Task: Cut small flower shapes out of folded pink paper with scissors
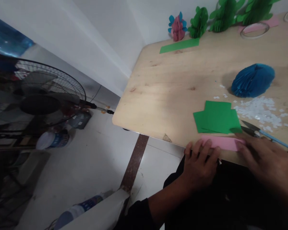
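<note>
A folded-looking pink paper strip [222, 142] lies along the table's front edge. My left hand [201, 161] rests over its left end, fingers apart and pressing down on the paper. At the strip's right end, my right hand [268, 159] has its thumb and index finger closed around the paper; this hand is slightly blurred. Just behind the strip are several overlapping green paper pieces [217, 116]. Scissors [253, 127] and a blue-handled cutter or pen-like tool [276, 139] lie beside my right hand, partly covered by it.
White paper scraps [259, 110] lie scattered before a blue honeycomb paper ball [253, 80]. Green paper figures [224, 17], a pink one [178, 28], a green strip [179, 45] and a tape roll [254, 31] sit along the wall. A fan [40, 95] stands left of the table [158, 95].
</note>
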### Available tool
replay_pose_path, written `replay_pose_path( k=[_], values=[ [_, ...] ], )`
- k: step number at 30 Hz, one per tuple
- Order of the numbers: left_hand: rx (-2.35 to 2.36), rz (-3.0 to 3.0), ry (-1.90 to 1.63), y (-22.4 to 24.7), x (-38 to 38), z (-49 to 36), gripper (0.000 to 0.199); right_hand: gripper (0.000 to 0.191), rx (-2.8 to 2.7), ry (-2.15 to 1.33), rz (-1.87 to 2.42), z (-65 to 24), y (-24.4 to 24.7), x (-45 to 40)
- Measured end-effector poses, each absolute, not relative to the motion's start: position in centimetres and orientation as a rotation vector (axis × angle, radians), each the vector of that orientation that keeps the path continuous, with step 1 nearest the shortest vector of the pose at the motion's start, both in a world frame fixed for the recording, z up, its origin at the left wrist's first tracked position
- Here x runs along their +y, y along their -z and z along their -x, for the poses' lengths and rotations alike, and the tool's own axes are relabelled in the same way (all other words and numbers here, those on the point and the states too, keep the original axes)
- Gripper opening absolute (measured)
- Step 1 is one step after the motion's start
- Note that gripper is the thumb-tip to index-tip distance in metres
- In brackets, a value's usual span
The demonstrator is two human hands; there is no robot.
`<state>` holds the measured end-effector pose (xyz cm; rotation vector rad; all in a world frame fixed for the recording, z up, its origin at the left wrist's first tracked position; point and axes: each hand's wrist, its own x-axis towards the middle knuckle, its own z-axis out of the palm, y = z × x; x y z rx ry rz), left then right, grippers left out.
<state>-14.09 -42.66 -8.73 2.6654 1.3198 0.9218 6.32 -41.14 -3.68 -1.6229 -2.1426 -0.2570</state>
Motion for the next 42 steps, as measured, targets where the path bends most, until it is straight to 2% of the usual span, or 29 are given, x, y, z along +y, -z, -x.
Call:
replay_pose_path(
  k=[11, 21, 42],
  values=[
    [1.341, -2.728, -0.977, 8.99, -42.44, 14.06, 0.041, 0.041, -2.107, 0.352, 1.605, -5.98, 4.12, -40.84],
    [1.364, -2.745, -0.9, 9.0, -42.74, 14.19, 0.044, 0.029, -2.147, 0.402, 1.55, -5.86, 3.86, -40.8],
    [1.368, -2.717, -1.018, 9.29, -42.49, 13.94, 0.044, 0.034, -2.137, 0.376, 1.554, -5.94, 4.19, -40.66]
  ],
)
